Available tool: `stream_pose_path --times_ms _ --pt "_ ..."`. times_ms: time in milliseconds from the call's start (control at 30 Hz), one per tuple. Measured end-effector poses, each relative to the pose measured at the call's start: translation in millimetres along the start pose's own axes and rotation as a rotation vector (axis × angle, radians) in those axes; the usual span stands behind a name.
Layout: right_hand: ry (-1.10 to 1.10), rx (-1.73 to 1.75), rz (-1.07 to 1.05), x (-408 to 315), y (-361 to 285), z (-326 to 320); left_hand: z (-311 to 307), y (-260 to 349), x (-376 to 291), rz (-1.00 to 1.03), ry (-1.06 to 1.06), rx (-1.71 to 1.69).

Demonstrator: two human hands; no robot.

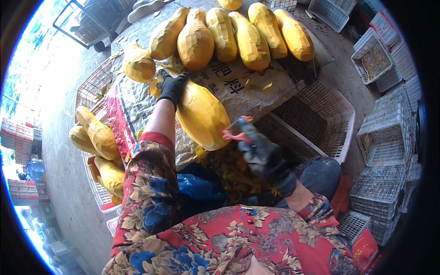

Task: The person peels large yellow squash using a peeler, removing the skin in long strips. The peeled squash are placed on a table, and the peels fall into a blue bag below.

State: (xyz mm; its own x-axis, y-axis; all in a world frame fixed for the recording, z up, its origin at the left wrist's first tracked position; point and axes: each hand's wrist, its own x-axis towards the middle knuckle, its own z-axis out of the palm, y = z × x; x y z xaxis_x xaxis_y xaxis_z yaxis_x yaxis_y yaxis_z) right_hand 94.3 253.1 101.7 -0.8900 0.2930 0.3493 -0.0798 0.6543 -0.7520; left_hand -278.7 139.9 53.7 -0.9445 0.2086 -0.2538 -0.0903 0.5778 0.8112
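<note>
Wearing a black glove, my left hand (172, 85) grips the far, narrow end of a large yellow squash (205, 115). The squash lies tilted toward me over the near edge of a printed sack (261, 92), and its skin looks pared into flat facets. My right hand (257, 144), in a dark, dirty glove and slightly blurred, is closed on a red-handled peeler (241, 134). The peeler is beside the squash's near right end; whether its blade touches the surface I cannot tell. Peelings (240, 168) lie heaped below, between my knees.
Several peeled squashes (196, 44) line the far side of the sack-covered surface. More squashes (99, 134) rest in a plastic crate (99, 196) at left. An open crate (330, 127) stands at right, with stacked crates (381, 137) beyond. A trolley (86, 31) is at upper left.
</note>
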Motion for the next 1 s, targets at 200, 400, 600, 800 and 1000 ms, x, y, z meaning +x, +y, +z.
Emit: stream_pose_path --times_ms 200,400,600,800,1000 --pt "-0.038 -0.040 -0.008 -22.9 -1.7 50.8 4.2 -10.0 11.2 0.003 -0.008 -0.001" --pt "-0.109 0.046 0.216 -73.2 -0.9 31.6 2.4 2.4 -2.7 -0.024 -0.047 0.084" --pt "-0.071 -0.191 -0.186 -7.3 -18.8 39.0 -7.7 32.6 -34.1 -0.023 0.005 0.165" --pt "-0.120 -0.175 -0.004 -47.4 -6.8 51.3 -1.1 18.2 -17.9 0.032 0.022 0.100" --pt "-0.122 -0.329 -0.051 -62.9 -20.8 24.2 4.1 9.3 6.5 0.018 -0.201 -0.054"
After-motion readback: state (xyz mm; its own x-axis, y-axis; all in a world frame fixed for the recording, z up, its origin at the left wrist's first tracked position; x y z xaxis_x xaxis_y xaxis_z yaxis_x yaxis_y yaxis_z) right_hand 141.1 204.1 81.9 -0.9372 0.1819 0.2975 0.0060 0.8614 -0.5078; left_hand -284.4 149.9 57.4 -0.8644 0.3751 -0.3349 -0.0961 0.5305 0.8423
